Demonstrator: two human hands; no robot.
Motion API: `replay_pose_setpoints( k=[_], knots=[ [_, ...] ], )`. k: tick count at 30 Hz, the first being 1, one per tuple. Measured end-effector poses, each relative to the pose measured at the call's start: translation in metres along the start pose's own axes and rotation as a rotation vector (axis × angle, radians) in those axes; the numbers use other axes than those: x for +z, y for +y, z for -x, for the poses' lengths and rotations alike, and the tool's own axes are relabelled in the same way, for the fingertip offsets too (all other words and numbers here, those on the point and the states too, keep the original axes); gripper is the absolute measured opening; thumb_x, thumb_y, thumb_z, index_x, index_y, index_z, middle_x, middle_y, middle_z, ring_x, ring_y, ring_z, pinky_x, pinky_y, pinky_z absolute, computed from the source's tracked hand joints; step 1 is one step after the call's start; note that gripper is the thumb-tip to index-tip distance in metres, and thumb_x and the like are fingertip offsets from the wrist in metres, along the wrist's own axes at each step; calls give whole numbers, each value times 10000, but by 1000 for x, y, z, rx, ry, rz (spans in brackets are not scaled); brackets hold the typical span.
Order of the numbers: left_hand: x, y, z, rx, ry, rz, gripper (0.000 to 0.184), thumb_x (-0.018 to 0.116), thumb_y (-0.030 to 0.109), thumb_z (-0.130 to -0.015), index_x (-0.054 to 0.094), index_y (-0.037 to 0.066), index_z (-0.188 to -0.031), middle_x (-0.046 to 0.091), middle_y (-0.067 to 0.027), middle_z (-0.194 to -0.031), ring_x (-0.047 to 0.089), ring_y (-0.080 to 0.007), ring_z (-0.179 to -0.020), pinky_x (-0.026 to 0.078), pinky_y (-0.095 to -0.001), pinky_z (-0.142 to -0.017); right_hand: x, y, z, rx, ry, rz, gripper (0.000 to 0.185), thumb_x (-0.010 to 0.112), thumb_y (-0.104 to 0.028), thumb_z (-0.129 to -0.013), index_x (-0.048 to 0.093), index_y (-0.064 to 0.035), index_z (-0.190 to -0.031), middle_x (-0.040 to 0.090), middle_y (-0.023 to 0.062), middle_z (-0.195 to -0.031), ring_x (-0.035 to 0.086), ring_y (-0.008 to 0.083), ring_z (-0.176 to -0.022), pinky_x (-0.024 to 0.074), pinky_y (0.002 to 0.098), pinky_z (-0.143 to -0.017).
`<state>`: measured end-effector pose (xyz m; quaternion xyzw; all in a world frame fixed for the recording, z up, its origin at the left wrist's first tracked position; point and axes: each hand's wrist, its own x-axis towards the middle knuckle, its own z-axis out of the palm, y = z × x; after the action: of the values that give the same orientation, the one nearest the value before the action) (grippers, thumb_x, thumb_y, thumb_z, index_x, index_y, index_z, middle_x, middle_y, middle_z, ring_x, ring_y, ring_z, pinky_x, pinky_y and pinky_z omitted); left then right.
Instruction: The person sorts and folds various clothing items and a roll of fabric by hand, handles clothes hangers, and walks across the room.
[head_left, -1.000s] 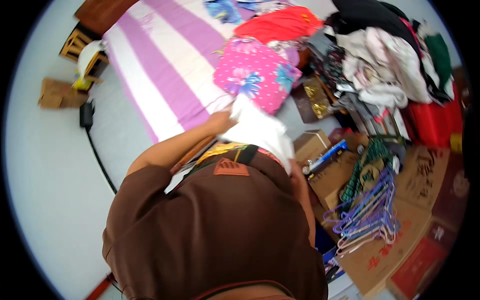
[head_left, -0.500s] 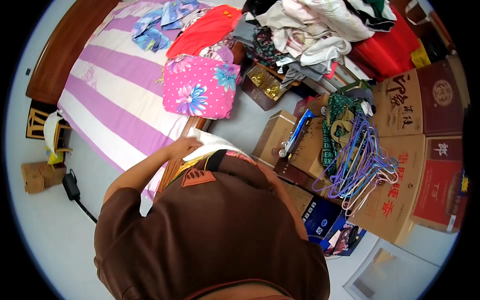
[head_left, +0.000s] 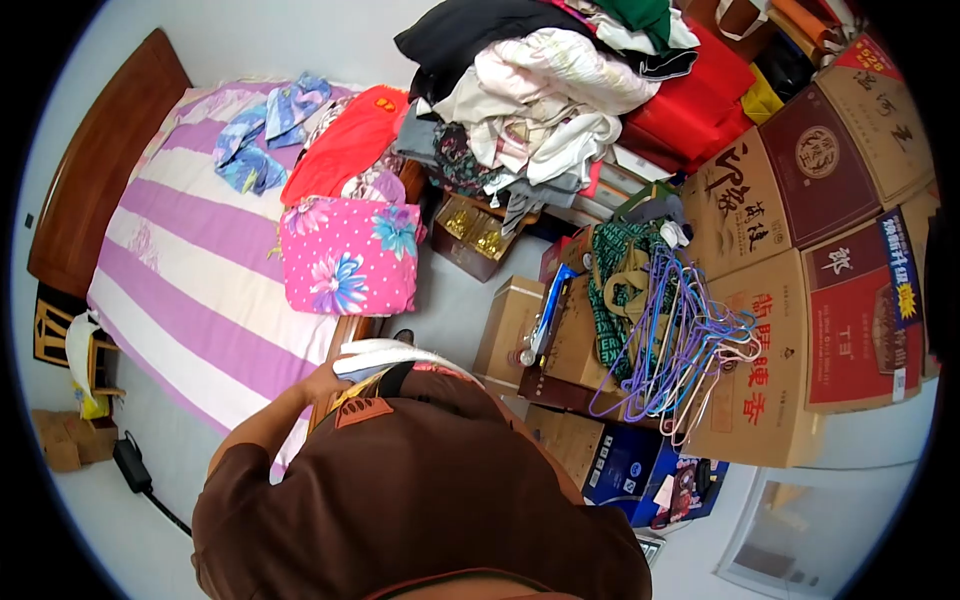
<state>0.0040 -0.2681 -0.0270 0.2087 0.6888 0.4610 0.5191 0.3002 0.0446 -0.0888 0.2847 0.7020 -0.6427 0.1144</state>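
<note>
My left hand (head_left: 325,382) is at the bed's near corner, closed at the left end of a white cloth (head_left: 405,352). The cloth curves in front of my brown shirt (head_left: 420,490); more patterned, yellowish fabric shows just below it, and my body hides the rest. My right forearm (head_left: 548,455) reaches down along my right side, but the hand itself is hidden behind my torso. Close to my left hand, on the bed edge, sits a folded pink fabric bundle (head_left: 350,258) with dots and big flowers.
A striped bed (head_left: 180,250) lies to the left, with a red garment (head_left: 345,145) and blue clothes (head_left: 255,145). Clothes (head_left: 545,90) are heaped at the back. Tangled hangers (head_left: 680,340) rest on cartons (head_left: 745,370) at right. A black power adapter (head_left: 131,465) is on the floor.
My left hand has moved down and left with the white cloth, which now bunches nearer my body. The view has shifted, showing more boxes at right.
</note>
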Motion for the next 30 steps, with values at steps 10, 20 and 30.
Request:
replay_pose_setpoints(
  k=[10, 20, 30],
  knots=[
    [-36, 62, -95, 133, 312, 247, 348, 643, 132, -872, 541, 27, -1187, 616, -17, -952, 560, -100, -838, 467, -260, -756, -28, -57, -107, 24, 370, -469, 419, 637, -260, -885, 553, -11, -1212, 619, 33, -1068, 565, 124, -942, 461, 288, -813],
    [-107, 203, -200, 407, 519, -7, 289, 569, 232, -931, 551, 11, -1116, 601, -34, -896, 534, -113, -823, 438, -279, -750, -63, -209, -166, -181, 465, -526, 450, 685, -183, -840, 541, -17, -1233, 610, 40, -1124, 563, 145, -999, 440, 300, -885],
    [-123, 349, -199, 814, 308, -513, 336, 660, 151, -842, 598, 2, -1137, 662, -181, -975, 657, -276, -866, 489, -314, -745, -73, -197, -211, -36, 459, -555, 439, 750, -152, -746, 598, -80, -1151, 646, 2, -959, 590, 135, -793, 461, 279, -682]
  ],
)
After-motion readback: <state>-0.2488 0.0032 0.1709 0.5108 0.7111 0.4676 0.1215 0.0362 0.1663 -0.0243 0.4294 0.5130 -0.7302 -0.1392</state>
